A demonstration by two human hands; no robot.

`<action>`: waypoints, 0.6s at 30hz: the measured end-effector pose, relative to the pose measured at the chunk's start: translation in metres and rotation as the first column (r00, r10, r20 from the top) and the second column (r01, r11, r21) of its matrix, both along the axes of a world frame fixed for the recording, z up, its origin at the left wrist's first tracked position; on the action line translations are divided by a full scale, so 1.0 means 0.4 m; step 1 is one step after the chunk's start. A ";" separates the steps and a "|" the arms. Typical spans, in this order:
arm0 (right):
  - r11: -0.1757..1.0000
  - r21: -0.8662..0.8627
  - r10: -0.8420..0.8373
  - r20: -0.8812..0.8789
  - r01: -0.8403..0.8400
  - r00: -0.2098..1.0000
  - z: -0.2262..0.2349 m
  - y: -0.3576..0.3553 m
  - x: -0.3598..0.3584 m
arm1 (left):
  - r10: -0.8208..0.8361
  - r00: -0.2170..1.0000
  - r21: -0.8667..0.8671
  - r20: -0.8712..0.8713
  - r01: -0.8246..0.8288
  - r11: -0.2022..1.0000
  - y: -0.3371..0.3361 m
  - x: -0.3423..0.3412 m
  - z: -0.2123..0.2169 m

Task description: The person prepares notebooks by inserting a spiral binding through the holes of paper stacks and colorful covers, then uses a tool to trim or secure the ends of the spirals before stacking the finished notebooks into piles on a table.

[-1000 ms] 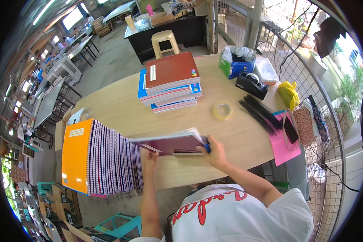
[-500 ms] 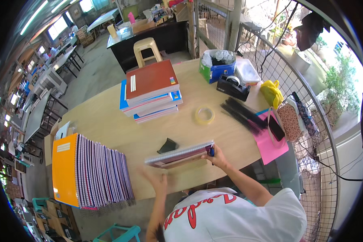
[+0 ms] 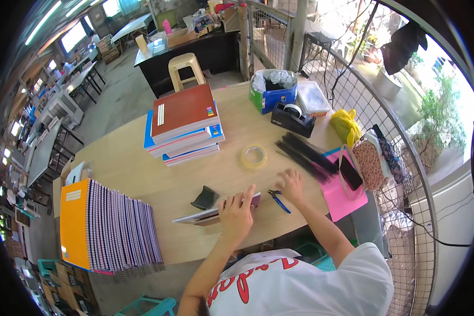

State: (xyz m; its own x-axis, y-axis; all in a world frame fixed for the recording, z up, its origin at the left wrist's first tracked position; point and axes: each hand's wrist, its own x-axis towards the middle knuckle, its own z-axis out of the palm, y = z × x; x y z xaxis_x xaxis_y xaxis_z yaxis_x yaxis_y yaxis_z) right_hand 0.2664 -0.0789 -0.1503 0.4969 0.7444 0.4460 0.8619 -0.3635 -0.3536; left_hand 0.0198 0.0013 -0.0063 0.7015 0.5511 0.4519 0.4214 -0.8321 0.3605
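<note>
A thin notebook (image 3: 203, 216) stands on its long edge near the front of the table. My left hand (image 3: 236, 216) grips it at its right part, fingers reaching over its upper edge and the index finger raised. To the right, my right hand (image 3: 291, 185) hovers over the table with loosely bent fingers, slightly blurred, and nothing shows in it. Just below that hand lie blue-handled cutting pliers (image 3: 280, 201). Black plastic binding coils (image 3: 305, 152) are spread beyond the right hand. A small dark folded piece (image 3: 205, 198) rests behind the notebook.
A row of coil-bound notebooks (image 3: 118, 226) with an orange cover stands at left. Books with a brown top cover (image 3: 184, 113) are stacked farther back. Around the right side are a tape roll (image 3: 254, 156), tape dispenser (image 3: 293, 120), blue box (image 3: 274, 100), pink sheet (image 3: 339, 203) and phone (image 3: 348, 175).
My right hand has let go of the pliers, now lying on the table, and moved toward the coils. My left hand has come onto the notebook. The view has shifted slightly.
</note>
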 end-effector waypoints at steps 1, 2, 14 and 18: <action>0.992 -0.015 -0.124 0.018 0.124 0.992 -0.007 0.031 0.066 | 0.002 1.000 0.041 0.005 -0.002 0.999 -0.011 0.016 0.022; 0.981 -0.011 -0.191 0.036 0.191 0.981 0.013 0.071 0.109 | 0.026 1.000 0.086 0.003 -0.026 0.996 -0.017 0.018 0.033; 0.900 0.145 0.436 -0.315 -0.411 0.843 0.216 0.049 0.173 | 0.204 0.973 0.022 0.107 -0.208 0.978 -0.029 0.081 -0.011; 0.699 0.334 0.706 -0.468 -0.633 0.532 0.344 0.016 0.081 | 0.068 0.965 -0.120 0.252 -0.038 0.992 -0.009 0.040 0.021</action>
